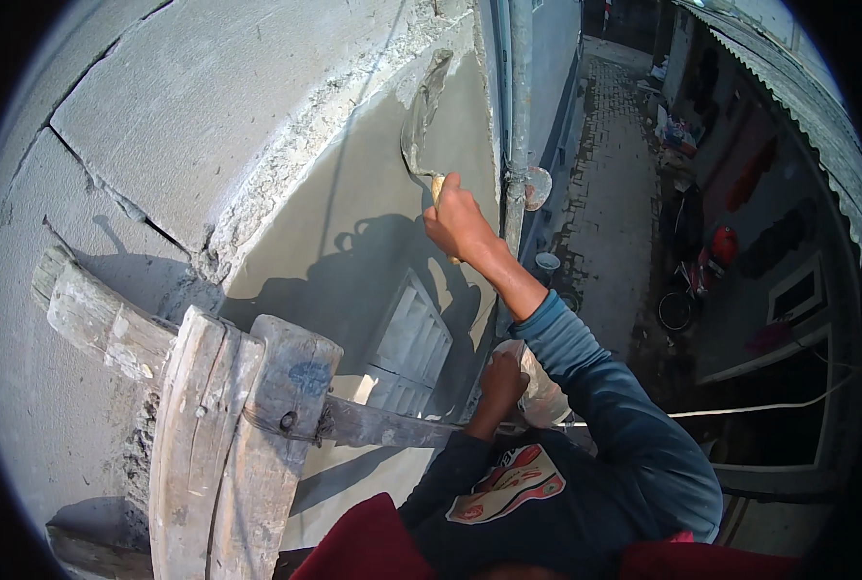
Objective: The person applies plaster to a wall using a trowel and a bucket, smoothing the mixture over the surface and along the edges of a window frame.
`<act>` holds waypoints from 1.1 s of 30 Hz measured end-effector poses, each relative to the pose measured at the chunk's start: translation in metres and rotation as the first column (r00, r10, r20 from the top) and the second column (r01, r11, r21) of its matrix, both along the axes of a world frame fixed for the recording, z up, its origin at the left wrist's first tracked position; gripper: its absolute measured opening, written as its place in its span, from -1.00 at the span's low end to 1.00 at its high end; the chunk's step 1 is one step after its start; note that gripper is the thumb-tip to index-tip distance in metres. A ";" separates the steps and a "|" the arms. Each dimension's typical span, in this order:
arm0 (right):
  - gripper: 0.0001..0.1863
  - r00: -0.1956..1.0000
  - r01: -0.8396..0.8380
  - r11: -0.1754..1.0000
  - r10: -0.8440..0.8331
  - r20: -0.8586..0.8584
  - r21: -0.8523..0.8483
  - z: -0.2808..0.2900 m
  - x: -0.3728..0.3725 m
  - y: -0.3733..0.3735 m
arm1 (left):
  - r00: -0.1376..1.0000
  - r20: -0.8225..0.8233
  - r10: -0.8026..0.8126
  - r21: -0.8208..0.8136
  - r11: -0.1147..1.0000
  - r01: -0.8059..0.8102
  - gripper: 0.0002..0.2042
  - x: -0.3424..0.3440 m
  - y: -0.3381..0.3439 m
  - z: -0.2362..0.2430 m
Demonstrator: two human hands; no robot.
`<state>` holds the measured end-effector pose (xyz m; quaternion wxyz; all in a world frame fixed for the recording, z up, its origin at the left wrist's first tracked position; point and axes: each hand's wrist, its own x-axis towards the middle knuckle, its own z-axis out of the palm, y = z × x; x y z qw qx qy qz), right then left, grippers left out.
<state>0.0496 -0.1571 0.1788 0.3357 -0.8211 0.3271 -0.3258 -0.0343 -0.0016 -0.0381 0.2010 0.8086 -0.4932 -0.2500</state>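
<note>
My right hand [460, 222] is closed around the wooden handle of a trowel [417, 126]. The trowel's blade, smeared with grey mortar, lies against a smooth, damp-looking patch of grey plaster [368, 159] on the wall. Lower down and close to my body, my left hand [501, 385] is closed at the edge of a pale, mortar-stained bucket [547, 391]. Its fingers are partly hidden, and the inside of the bucket hardly shows. Shadows of my head and arms fall across the plaster, beside a white louvred vent [413, 333].
Worn wooden planks [199, 435] and a crossbar [382, 422] stand at lower left. A vertical pipe [521, 87] runs along the wall's right edge. Far below lies a paved alley [600, 193] with a small pail [547, 262] and a red motorbike [711, 259]. A corrugated roof [798, 87] borders it.
</note>
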 end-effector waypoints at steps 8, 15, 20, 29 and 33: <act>-0.68 0.962 -0.125 0.980 0.081 0.261 0.158 -0.009 -0.065 0.016 | 0.997 0.046 0.057 -0.010 0.998 -0.057 -0.56 0.008 0.010 0.008; -0.66 0.951 -0.050 0.973 -0.022 0.309 0.223 0.018 -0.029 -0.106 | 0.995 0.053 0.085 0.062 0.994 -0.088 -0.60 0.005 0.007 0.013; -0.65 0.977 0.006 0.998 0.007 0.211 -0.061 -0.001 0.004 -0.063 | 0.997 0.068 0.023 0.093 0.995 -0.029 -0.59 0.007 0.007 0.020; -0.71 0.967 -0.180 0.983 0.182 0.180 -0.025 -0.031 -0.034 0.034 | 0.994 0.096 0.055 -0.030 0.998 -0.052 -0.63 0.009 0.005 0.016; -0.69 0.965 -0.126 0.987 0.100 0.241 0.096 -0.020 -0.062 0.010 | 0.993 0.106 0.053 0.039 0.998 -0.057 -0.62 0.015 0.004 0.018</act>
